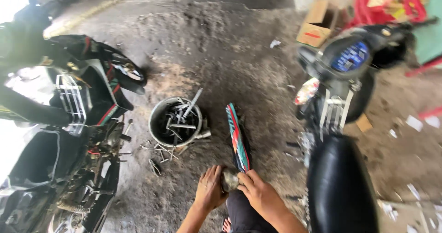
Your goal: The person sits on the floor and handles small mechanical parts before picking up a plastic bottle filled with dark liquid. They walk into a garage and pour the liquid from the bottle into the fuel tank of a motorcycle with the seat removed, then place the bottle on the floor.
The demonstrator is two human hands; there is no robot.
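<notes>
1. Dirty grey concrete floor [221,53] spreads around me, with a stripped black motorcycle [69,136] at nine o'clock and a second black motorcycle [340,122] at three o'clock.
2. At six o'clock, my left hand [210,188] and right hand [259,194] are clamped together around a small, grimy round metal part [229,180].
3. I judge it stiff, fairly heavy and greasy; best gripped around its sides.
4. At twelve o'clock stand a grey metal bucket of tools [175,122] and a long striped fairing panel [237,138].

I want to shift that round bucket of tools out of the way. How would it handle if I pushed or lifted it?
The bucket is packed with metal tools, so it is probably heavy for its size. One long tool leans out over the rim and could spill if tilted. On the rough dirt floor it would likely drag rather than slide.
</notes>
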